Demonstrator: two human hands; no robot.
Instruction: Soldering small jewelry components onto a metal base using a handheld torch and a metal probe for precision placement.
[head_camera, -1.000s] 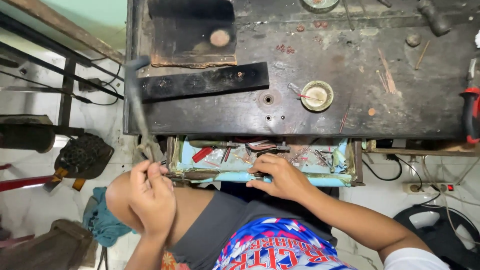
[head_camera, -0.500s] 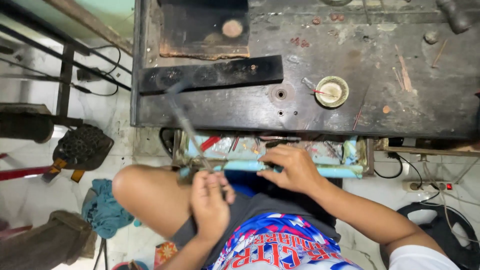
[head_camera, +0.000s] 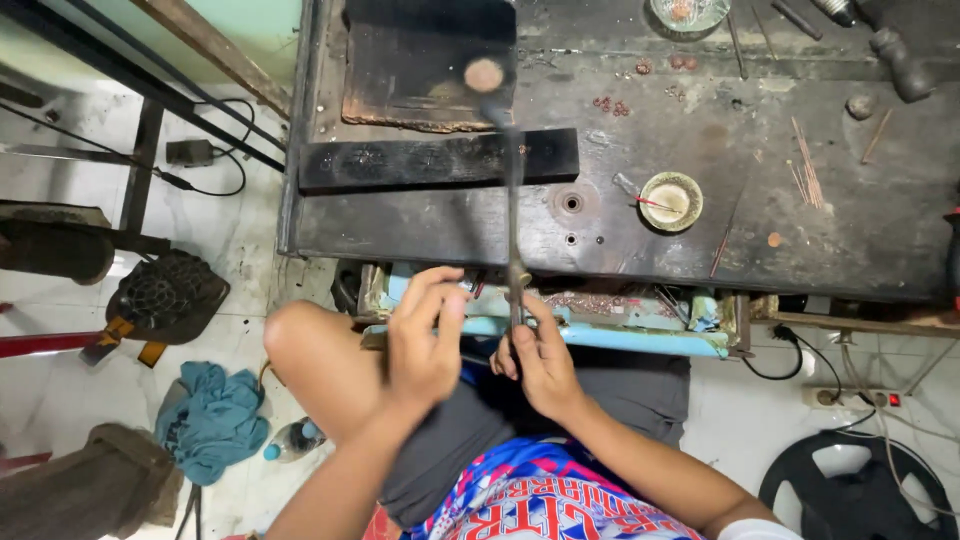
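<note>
Right hand (head_camera: 540, 355) apparently grips hammer (head_camera: 512, 180).

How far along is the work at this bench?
Done: the drawer under the workbench is open. In hand: the right hand holds a thin rod upright, blurred; the left hand is beside it. Left: the dark block and small dish lie untouched.

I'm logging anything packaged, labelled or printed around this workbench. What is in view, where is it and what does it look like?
Clear plastic bottle with a blue cap: lying on the tiled floor by the teal cloth, lower left.
Blue, red and white printed shirt: on the person, bottom centre.
No signs or screens.
</note>
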